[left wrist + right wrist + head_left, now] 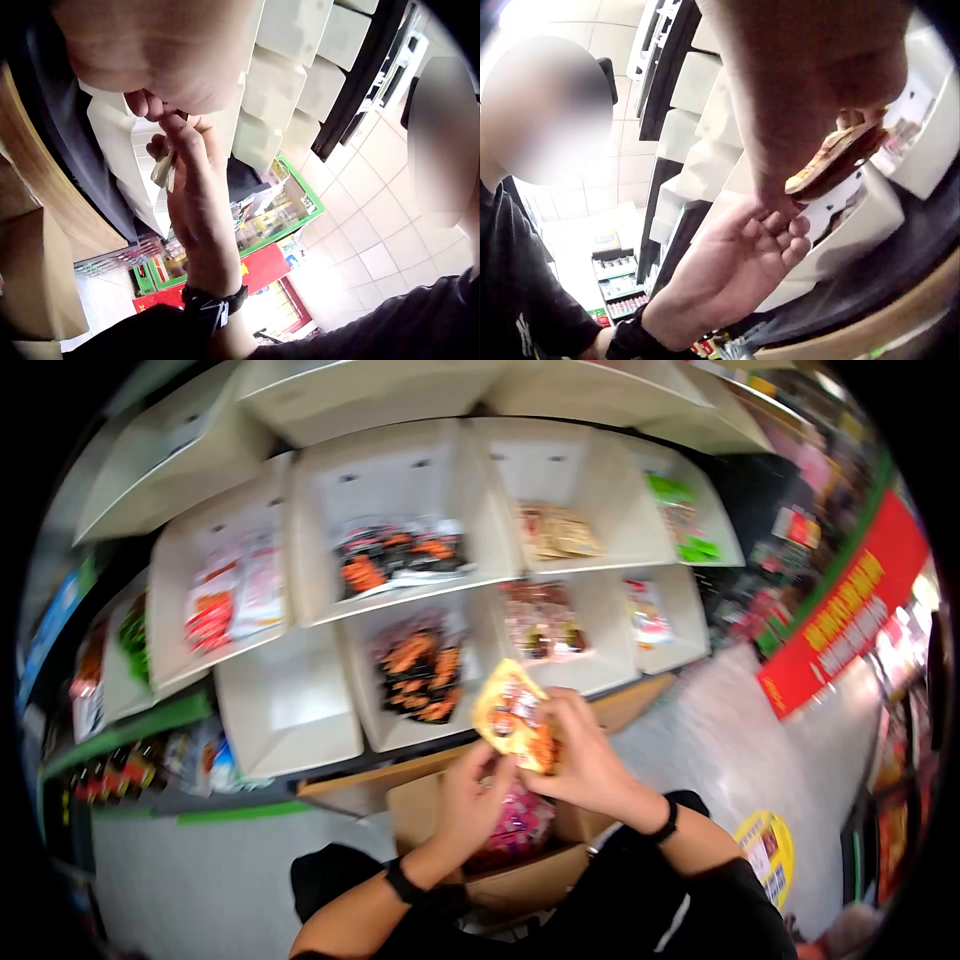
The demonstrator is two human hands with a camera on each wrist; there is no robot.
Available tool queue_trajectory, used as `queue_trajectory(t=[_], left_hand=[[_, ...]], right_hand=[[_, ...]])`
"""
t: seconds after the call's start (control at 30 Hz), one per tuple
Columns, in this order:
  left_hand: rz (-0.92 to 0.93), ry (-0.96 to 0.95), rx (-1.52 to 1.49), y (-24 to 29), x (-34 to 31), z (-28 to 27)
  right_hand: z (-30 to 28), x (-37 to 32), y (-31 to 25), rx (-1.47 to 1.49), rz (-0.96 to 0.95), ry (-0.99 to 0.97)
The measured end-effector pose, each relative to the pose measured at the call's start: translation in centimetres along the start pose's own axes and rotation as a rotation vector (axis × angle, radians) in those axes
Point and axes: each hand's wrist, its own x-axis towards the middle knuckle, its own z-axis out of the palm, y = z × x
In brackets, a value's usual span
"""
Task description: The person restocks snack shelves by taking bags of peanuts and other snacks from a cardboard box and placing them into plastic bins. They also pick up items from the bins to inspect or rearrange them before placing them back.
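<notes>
A yellow snack packet (pixel 508 710) with orange and red print is held up in front of the bins. My right hand (pixel 582 765) grips its right side. At the lower left edge my left hand (pixel 470 800) pinches it between thumb and fingers. In the right wrist view the packet (pixel 829 161) shows edge-on and looks thick, with the left hand (pixel 731 262) palm up below it, fingers curled. A pale end of the packet (pixel 163 172) sticks out from the right hand (pixel 196 176) in the left wrist view.
An open cardboard box (pixel 535 885) with pink packets (pixel 515 825) stands between the knees. White bins (pixel 400 470) in rows hold black-and-orange packets (pixel 420 665), brown-and-pink packets (pixel 543 622), beige packets (pixel 558 532) and red ones (pixel 210 600). A red sign (pixel 850 600) hangs at the right.
</notes>
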Motion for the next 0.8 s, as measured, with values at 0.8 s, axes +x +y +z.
queue_trajectory(t=[0.8], left_hand=[[0.138, -0.245, 0.328, 1.0, 2.5, -2.9]], right_hand=[[-11.8, 7.8, 40.8, -0.714, 0.594, 0.142]])
